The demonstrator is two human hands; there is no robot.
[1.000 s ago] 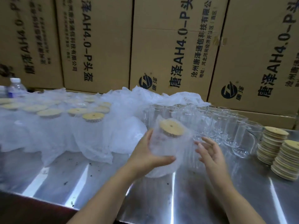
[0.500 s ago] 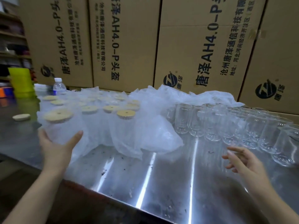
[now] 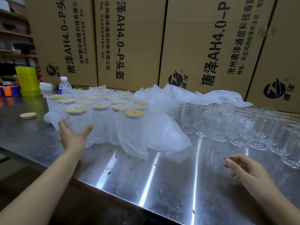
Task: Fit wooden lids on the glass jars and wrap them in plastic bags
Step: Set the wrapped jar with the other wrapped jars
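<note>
Spare wooden lid (image 3: 28, 115) far left on steel table (image 3: 146, 176). Left hand (image 3: 73, 137) grasps bagged jar (image 3: 78, 120), lid on, at front-left of wrapped batch (image 3: 113, 109): done. Bare glass jars (image 3: 227, 125) centre-right: unlidded, many left. Right hand (image 3: 243, 166) lower right, relaxed, empty.

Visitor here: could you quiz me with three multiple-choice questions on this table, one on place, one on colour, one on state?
1. Where is the loose wooden lid? A on the table, left of the wrapped jars; B on an empty jar; C in a hand.
2. What colour is the tall tub at far left? A red; B yellow-green; C white.
3. What does the right hand hold? A a lid; B a jar; C nothing.
Answers: A, it lies flat on bare steel; B, its walls are yellow-green; C, its fingers hang loosely over the table.
</note>
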